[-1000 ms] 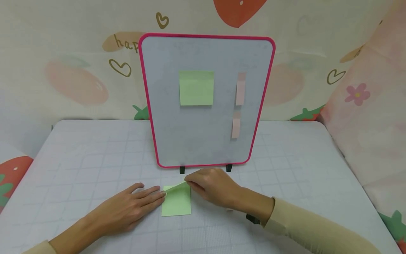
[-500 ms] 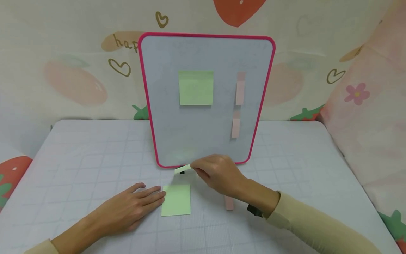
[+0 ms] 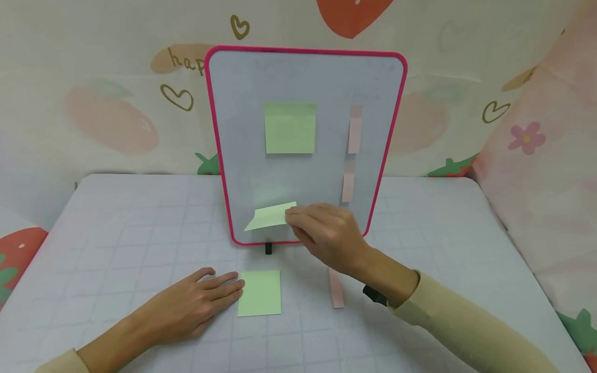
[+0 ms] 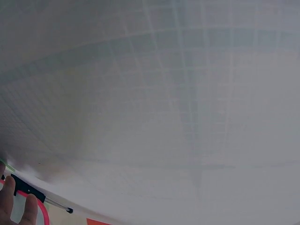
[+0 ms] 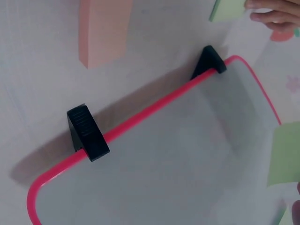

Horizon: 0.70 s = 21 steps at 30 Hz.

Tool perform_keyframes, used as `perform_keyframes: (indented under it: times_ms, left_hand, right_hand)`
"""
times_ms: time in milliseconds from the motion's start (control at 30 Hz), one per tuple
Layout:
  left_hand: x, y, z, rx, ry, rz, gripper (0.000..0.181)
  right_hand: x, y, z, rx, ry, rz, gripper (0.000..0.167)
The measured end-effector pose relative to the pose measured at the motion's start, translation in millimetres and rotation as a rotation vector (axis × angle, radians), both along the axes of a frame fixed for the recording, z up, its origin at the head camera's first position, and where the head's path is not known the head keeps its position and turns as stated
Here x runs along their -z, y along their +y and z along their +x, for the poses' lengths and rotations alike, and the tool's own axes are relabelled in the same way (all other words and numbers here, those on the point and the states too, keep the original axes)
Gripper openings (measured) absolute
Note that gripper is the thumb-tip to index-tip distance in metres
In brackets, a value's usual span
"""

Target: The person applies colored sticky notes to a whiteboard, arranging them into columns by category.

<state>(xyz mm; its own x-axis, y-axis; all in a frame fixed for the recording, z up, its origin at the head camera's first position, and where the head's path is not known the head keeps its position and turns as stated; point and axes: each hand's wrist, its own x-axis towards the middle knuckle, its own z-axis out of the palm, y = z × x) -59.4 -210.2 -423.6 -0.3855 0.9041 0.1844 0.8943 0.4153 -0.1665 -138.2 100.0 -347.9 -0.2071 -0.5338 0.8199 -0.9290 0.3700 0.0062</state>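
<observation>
In the head view my right hand (image 3: 328, 235) pinches the right edge of a single light green sticky note (image 3: 270, 215), which hangs tilted and bent in front of the whiteboard's (image 3: 303, 178) lower part. Whether that note touches the board I cannot tell. My left hand (image 3: 196, 305) lies on the table, fingers extended, fingertips at the left edge of a pad of green sticky notes (image 3: 259, 293). The same pad (image 5: 227, 9) shows at the top of the right wrist view, beside the left fingers (image 5: 276, 14).
Another green note (image 3: 290, 128) and two narrow pink notes (image 3: 355, 132) are stuck to the red-rimmed board. Black feet (image 5: 88, 133) hold up its lower edge. A narrow pink pad (image 3: 336, 290) lies on the table, partly behind the right hand.
The right hand has peeled the top green note off the pad and lifted it up and away, in front of the board's lower part. My left hand has stayed at the pad.
</observation>
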Motion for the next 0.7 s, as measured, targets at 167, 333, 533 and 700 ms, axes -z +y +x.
perform_keyframes:
  times_ms: [167,333,533,700]
  left_hand:
    - [0.5,0.2,0.9,-0.011,-0.012,-0.003,0.069]
    - [-0.2,0.4,0.9,-0.012,-0.021,-0.009,0.069]
    - [0.6,0.5,0.5,-0.007,-0.017,0.001,0.068]
    - [3.2,0.1,1.0,-0.009,-0.015,0.013,0.067]
  right_hand:
    - [-6.5,-1,1.3,-0.005,0.072,-0.04,0.008]
    - [-10.5,-2,-1.0,0.026,0.171,-0.084,0.006]
    - [-10.5,-2,-3.9,0.023,0.169,-0.15,0.007]
    - [-13.3,-2,-6.6,0.013,0.177,-0.193,0.006]
